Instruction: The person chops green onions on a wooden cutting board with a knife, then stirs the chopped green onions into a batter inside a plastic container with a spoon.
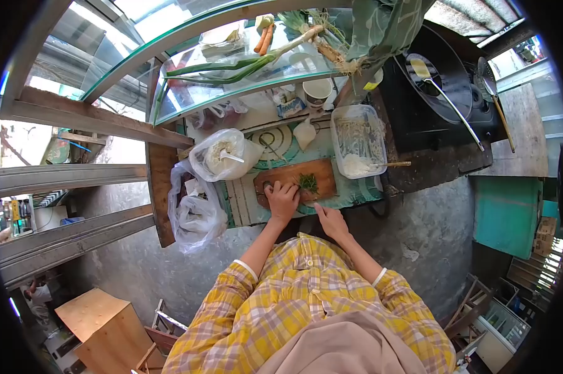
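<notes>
Left grip: fingers bunched, pressed onto the cutting board just beside the chopped greens; cannot tell whether pinching anything. Right grip: partly curled by the board's near edge; cannot tell whether holding anything. Possible faults: greens scattered by a hasty sweep; board skidding on the tabletop under uneven pressure; fingertips nicked by any blade hidden at right. To the right, plastic container with projecting stick, easily snagged; to the left, bulging plastic bags, limiting sideways clearance; beyond, overhanging glass shelf, restricting forward reach.
</notes>
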Available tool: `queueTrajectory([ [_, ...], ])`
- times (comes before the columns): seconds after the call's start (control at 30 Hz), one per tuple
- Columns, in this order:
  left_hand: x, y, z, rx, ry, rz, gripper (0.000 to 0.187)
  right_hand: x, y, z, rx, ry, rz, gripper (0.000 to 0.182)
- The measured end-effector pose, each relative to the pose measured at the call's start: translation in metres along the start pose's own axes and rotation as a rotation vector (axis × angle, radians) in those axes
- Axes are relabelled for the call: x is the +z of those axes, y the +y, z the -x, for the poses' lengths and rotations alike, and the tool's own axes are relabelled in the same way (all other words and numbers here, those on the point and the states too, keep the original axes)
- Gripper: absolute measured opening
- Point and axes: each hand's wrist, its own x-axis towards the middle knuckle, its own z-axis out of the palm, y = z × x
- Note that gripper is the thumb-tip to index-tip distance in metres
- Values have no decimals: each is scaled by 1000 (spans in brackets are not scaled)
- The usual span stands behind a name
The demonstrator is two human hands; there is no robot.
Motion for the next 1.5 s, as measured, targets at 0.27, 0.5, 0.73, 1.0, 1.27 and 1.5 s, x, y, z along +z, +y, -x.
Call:
queueTrajectory([
  [0.27,-4,-1,-1,13,18,-17,12,1,-6,0,33,-13,31,63],
  [0.5,-3,0,-2,11,40,-7,12,-2,-16,-4,39,-10,60,64],
  [0.73,-3,2,-2,3,43,-4,12,2,-16,-12,48,-25,71,64],
  [1.0,-4,4,-3,3,32,-11,11,-4,-6,-4,80,-26,113,63],
  [1.27,-3,3,-3,40,2,10,12,4,-7,-11,-1,69,68,65],
  [1.5,-1,0,-1,2,23,27,15,9,18,-19,-20,25,-137,64],
])
